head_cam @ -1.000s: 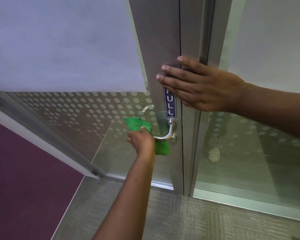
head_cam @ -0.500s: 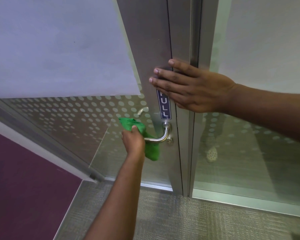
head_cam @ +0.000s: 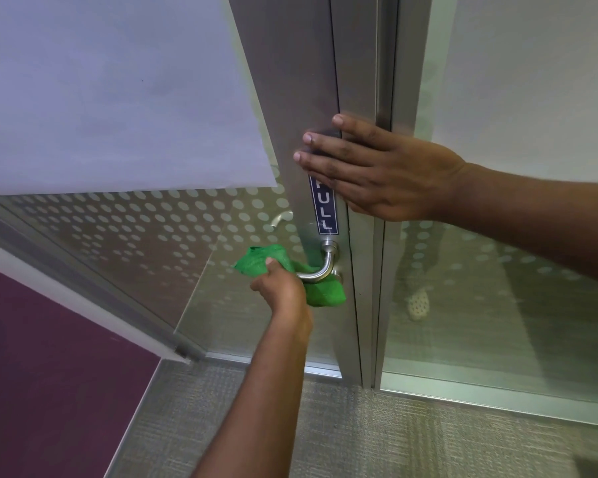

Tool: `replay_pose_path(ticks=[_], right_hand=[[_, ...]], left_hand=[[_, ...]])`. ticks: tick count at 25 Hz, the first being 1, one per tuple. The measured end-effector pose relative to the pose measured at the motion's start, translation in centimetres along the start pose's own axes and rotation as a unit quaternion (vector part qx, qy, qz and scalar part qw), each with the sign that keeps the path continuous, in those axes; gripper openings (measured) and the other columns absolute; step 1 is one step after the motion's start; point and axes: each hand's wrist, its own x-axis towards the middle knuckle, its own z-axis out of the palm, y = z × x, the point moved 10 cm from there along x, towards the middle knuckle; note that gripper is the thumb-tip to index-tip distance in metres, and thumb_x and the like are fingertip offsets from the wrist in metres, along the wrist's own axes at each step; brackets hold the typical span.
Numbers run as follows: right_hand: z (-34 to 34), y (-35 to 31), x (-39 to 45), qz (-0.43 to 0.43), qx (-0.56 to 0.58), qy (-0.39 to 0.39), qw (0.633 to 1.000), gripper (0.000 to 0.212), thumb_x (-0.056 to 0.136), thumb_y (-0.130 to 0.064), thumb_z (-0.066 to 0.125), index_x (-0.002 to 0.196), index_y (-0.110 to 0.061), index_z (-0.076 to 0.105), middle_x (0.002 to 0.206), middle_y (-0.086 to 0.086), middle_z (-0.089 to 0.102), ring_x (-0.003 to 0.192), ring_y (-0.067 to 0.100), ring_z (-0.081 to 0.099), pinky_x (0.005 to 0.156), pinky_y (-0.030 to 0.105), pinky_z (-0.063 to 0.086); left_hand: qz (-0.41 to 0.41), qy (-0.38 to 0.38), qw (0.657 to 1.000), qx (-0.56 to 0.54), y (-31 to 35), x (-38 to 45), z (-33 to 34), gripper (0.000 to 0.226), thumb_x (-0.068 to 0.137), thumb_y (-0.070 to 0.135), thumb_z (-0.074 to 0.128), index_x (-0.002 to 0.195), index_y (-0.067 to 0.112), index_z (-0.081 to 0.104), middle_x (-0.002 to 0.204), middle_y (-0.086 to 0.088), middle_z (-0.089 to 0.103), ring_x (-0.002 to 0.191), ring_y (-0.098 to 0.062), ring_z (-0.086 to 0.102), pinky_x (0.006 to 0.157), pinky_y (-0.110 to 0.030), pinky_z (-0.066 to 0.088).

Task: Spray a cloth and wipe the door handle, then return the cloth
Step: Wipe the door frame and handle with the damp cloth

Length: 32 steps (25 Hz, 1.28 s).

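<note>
Wiping step in hand, by the look of it: spraying judged done, return of the cloth not yet begun. Left hand (head_cam: 283, 291) closed into a grip around the green cloth (head_cam: 325, 293), fingers curled and pressed together with the fabric bunched inside, wrapped over the free end of the door handle (head_cam: 320, 270). Cloth spilling out on both sides of the grip: one crumpled lobe above and away from the door's edge, a larger lobe below and toward it, hanging under the lever. Bare metal of the handle showing just beyond the grip, curving up to its round mount, directly under a dark PULL label (head_cam: 326, 210). Right hand (head_cam: 384, 174) spread flat, fingers extended and slightly apart, palm pressed on the grey door stile (head_cam: 301, 81) well above the grip, holding nothing, apparently steadying the door. Cloth looking soft, thin, bright green, textured like microfibre, creased rather than folded; dampness not possible to tell. Handle a brushed silver lever, smooth and rounded, no visible smears at this distance. Next move judged to call for sliding the closed grip along the lever toward the bend and mount, keeping fabric between palm and metal, then covering the underside. Risk: lever turning under pressure, or the door swinging if the flat hand eases. Spray bottle not in view.
</note>
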Motion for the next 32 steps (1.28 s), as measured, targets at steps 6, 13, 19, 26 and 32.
replay_pose_path(ticks=[6,13,19,26,32], right_hand=[[0.1,-0.1,-0.2,-0.005,0.0,-0.005,1.0,0.063,0.117,-0.03,0.016,0.165,0.009,0.025,0.172,0.023,0.033,0.161,0.04,0.029,0.132,0.057,0.016],[0.3,-0.2,-0.2,-0.01,-0.003,-0.013,1.0,0.064,0.116,-0.03,0.015,0.166,0.009,0.021,0.173,0.022,0.032,0.162,0.038,0.027,0.132,0.055,0.013],[0.4,-0.1,-0.6,-0.011,-0.007,-0.003,1.0,0.064,0.116,-0.03,0.014,0.166,0.009,0.022,0.172,0.023,0.033,0.161,0.039,0.029,0.132,0.056,0.013],[0.0,0.0,-0.2,-0.002,-0.011,0.006,1.0,0.064,0.116,-0.031,0.019,0.165,0.01,0.025,0.171,0.022,0.035,0.16,0.039,0.031,0.132,0.055,0.018],[-0.1,0.0,-0.3,-0.006,-0.009,-0.003,1.0,0.064,0.116,-0.03,0.012,0.167,0.008,0.021,0.172,0.022,0.033,0.161,0.038,0.028,0.133,0.055,0.017]], left_hand=[[-0.106,-0.06,0.984,-0.131,-6.0,-5.7,5.2,0.055,0.11,0.05,0.04,0.148,0.011,0.038,0.146,-0.02,0.058,0.124,-0.037,0.064,0.109,-0.056,0.052],[-0.02,0.032,0.986,-0.165,-1.8,0.0,1.4,0.05,0.111,0.042,0.041,0.145,0.006,0.036,0.15,-0.017,0.053,0.124,-0.035,0.06,0.111,-0.055,0.049],[-0.029,0.004,0.994,-0.104,-3.0,-3.9,2.6,0.057,0.113,0.043,0.036,0.153,0.004,0.026,0.16,-0.02,0.042,0.14,-0.037,0.049,0.112,-0.043,0.041],[0.339,-0.027,0.916,0.211,-0.4,-4.8,-1.9,0.036,0.104,0.041,0.054,0.12,0.011,0.045,0.122,-0.01,0.055,0.11,-0.024,0.056,0.087,-0.031,0.052],[0.729,-0.033,0.509,0.457,1.6,-8.6,2.3,0.04,0.084,0.018,0.083,0.123,0.011,0.075,0.118,-0.009,0.073,0.107,-0.026,0.048,0.09,-0.04,0.039]])
